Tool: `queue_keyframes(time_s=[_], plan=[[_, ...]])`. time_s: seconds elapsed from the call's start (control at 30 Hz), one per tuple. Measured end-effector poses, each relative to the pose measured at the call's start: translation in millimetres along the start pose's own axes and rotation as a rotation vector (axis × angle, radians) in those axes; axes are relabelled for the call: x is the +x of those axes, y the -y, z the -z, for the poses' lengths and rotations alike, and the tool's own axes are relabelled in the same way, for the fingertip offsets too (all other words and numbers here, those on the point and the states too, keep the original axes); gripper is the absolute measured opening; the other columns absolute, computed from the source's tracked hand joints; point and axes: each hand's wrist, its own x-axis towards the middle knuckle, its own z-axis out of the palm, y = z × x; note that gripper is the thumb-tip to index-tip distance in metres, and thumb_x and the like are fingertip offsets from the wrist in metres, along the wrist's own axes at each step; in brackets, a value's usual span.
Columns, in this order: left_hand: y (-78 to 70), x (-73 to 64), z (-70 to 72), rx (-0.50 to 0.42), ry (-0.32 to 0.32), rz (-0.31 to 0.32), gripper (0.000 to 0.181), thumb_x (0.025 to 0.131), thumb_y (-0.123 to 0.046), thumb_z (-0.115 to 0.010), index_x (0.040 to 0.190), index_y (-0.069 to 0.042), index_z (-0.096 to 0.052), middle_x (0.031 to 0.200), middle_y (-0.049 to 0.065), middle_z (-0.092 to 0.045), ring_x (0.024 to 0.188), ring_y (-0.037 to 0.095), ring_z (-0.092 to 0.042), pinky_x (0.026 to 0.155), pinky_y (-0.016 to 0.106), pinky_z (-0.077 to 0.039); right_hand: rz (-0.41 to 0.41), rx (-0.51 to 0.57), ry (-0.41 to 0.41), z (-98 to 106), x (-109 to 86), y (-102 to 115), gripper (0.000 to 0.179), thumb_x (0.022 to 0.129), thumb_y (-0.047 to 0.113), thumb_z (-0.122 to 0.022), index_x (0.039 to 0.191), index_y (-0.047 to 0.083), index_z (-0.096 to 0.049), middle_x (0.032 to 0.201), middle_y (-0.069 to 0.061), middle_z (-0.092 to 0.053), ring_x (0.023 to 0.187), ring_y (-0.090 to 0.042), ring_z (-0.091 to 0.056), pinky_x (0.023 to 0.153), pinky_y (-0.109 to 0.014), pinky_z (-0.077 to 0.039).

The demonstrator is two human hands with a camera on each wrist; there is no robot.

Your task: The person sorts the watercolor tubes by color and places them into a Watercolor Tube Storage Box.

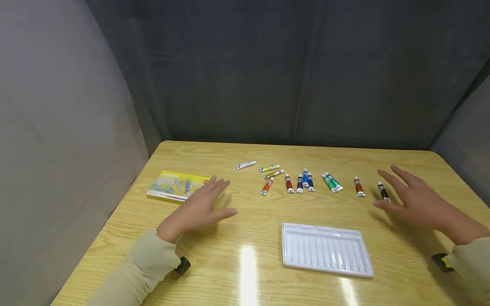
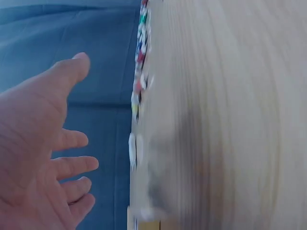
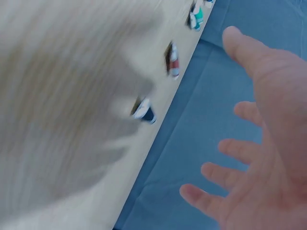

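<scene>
My left hand (image 1: 200,206) hovers over the table with fingers spread, its fingertips overlapping the right end of a yellow paint box (image 1: 178,186) in the head view. My right hand (image 1: 417,199) is also spread in the air, nearest a black paint tube (image 1: 383,191). Neither hand holds anything. A brown-red tube (image 1: 359,187) lies left of the black one. Farther left come two green tubes (image 1: 332,182), blue tubes (image 1: 305,177), a purple tube (image 1: 300,184) and a red tube (image 1: 289,184). A white plastic tray (image 1: 325,270) with narrow slots sits in front.
An orange tube (image 1: 267,186), an ochre tube (image 1: 274,174), a yellow tube (image 1: 269,168) and a silver-white tube (image 1: 246,165) lie towards the back left. Behind the wooden table (image 1: 252,221) hangs a dark curtain (image 1: 237,76). A grey cloth wall (image 1: 65,127) stands at the left.
</scene>
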Motion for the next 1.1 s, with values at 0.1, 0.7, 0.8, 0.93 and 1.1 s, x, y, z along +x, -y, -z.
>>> queue_keyframes(time_s=[0.1,0.7,0.8,0.93,1.1], plan=[[-10.8,3.8,-5.4,-0.017,0.044,-0.034,0.088,0.096,-0.065,-0.061,0.162,-0.013,-0.036,0.169,0.011,-0.035,0.161,0.034,-0.025,0.126,0.058,-0.031,0.044,-0.011,0.007,1,7.6,7,0.091,0.094,0.047,-0.073,0.162,0.006,-0.028,0.163,-0.039,-0.021,0.135,-0.066,-0.035,0.099,-0.079,-0.036],[-62.9,31.1,-42.3,-0.128,0.165,-0.157,0.096,0.088,-0.057,-0.077,0.163,-0.018,-0.032,0.168,0.004,-0.035,0.155,0.026,-0.034,0.124,0.049,-0.038,0.173,-0.113,0.113,15,64.5,71,0.071,0.098,0.044,-0.069,0.155,0.009,-0.045,0.147,-0.026,-0.053,0.112,-0.037,-0.066,0.096,-0.061,-0.054],[-72.8,34.4,-52.4,-0.109,0.154,-0.151,0.105,0.083,-0.06,-0.08,0.164,-0.017,-0.029,0.167,0.005,-0.035,0.153,0.027,-0.037,0.123,0.049,-0.039,0.202,-0.131,0.122,14,74.0,82,0.067,0.098,0.042,-0.069,0.152,0.008,-0.049,0.143,-0.025,-0.057,0.123,-0.045,-0.063,0.099,-0.064,-0.053],[-87.1,37.1,-65.7,-0.068,0.171,-0.17,0.116,0.077,-0.063,-0.084,0.165,-0.014,-0.026,0.166,0.006,-0.035,0.15,0.027,-0.037,0.123,0.045,-0.04,0.256,-0.146,0.106,10,88.0,97,0.056,0.098,0.037,-0.071,0.143,0.006,-0.06,0.134,-0.021,-0.064,0.112,-0.037,-0.069,0.096,-0.058,-0.057],[-101.2,39.5,-78.3,-0.037,0.24,-0.241,0.124,0.074,-0.065,-0.085,0.166,-0.012,-0.02,0.169,0.004,-0.028,0.155,0.024,-0.029,0.127,0.04,-0.035,0.33,-0.143,0.088,6,105.6,114,0.046,0.096,0.033,-0.074,0.132,0.006,-0.068,0.125,-0.018,-0.069,0.103,-0.029,-0.071,0.092,-0.053,-0.059]])
